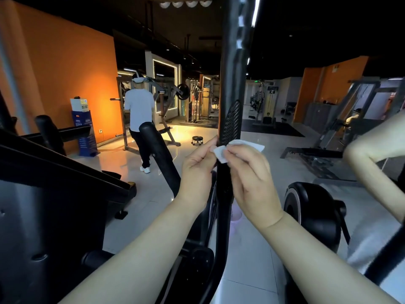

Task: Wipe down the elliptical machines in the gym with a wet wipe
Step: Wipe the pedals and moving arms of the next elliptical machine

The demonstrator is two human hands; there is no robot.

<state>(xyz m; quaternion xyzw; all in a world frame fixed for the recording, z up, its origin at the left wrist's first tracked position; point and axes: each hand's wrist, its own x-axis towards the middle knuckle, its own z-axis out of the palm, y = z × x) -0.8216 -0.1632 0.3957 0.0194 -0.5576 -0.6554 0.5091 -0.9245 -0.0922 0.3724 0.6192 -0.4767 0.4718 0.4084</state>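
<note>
A tall black handlebar post of the elliptical machine (pixel 232 88) rises through the middle of the view, with a ribbed grip patch just above my hands. A white wet wipe (pixel 238 145) is wrapped partly around the post at that height. My left hand (pixel 198 170) pinches the wipe's left end against the post. My right hand (pixel 249 174) pinches the wipe from the right side, fingers curled on it. The lower post and the machine's base run down between my forearms.
Another black elliptical arm (pixel 157 152) leans at left of centre, and a dark machine body (pixel 54 194) fills the lower left. A round flywheel housing (pixel 311 213) sits at right. Another person's bare arm (pixel 372 150) reaches in at far right. A person in a white shirt (pixel 139 119) stands farther back.
</note>
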